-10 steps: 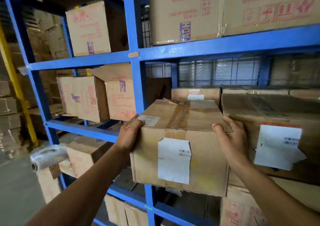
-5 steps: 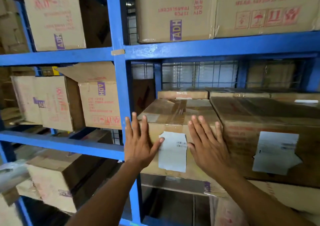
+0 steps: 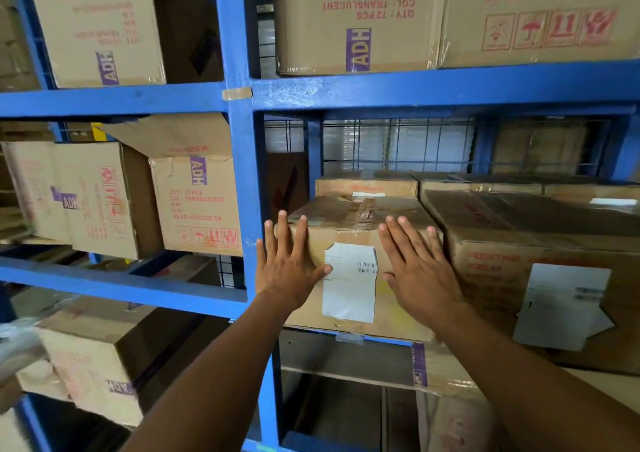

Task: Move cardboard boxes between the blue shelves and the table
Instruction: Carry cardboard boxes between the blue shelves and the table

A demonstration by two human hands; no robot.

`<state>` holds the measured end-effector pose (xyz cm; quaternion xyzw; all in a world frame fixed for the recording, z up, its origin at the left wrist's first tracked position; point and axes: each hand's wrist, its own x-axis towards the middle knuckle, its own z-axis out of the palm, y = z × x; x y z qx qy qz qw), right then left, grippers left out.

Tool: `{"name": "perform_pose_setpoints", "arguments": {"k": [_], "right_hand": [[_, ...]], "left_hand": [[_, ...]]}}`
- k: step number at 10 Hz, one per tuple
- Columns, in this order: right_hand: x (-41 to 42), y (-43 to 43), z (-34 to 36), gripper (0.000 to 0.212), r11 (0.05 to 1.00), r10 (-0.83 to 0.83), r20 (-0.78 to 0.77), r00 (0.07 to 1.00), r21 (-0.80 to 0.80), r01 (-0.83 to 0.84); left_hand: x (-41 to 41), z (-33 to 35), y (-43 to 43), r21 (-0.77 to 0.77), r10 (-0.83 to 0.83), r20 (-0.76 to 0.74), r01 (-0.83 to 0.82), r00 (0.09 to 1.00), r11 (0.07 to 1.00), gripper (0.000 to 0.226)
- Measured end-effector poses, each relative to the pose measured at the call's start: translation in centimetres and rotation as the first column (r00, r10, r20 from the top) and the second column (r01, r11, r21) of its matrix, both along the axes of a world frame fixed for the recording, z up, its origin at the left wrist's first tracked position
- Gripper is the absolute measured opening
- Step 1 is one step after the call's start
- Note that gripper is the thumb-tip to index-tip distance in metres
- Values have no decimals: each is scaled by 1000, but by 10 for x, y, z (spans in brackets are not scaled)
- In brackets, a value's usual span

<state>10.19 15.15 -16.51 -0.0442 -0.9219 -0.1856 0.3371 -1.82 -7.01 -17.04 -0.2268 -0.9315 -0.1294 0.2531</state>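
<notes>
Shelves (image 3: 415, 86) of blue steel fill the view, with big printed cartons (image 3: 346, 18) on the top level and more in the bay to the left. On the middle level, just right of the upright post (image 3: 242, 174), sits the taped box (image 3: 349, 233), with a wider box (image 3: 519, 243) just beside it on its right. The left hand (image 3: 289, 268) and right hand (image 3: 419, 271) both lie flat on its front face, fingers straight and spread, gripping nothing, either side of a white label (image 3: 349, 285).
</notes>
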Motion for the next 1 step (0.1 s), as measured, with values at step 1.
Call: {"name": "perform_pose_setpoints", "arguments": {"k": [1], "right_hand": [[14, -9, 18, 84, 997, 12, 48, 999, -82, -8]], "left_hand": [[16, 11, -4, -54, -3, -75, -1, 997, 999, 94]]}}
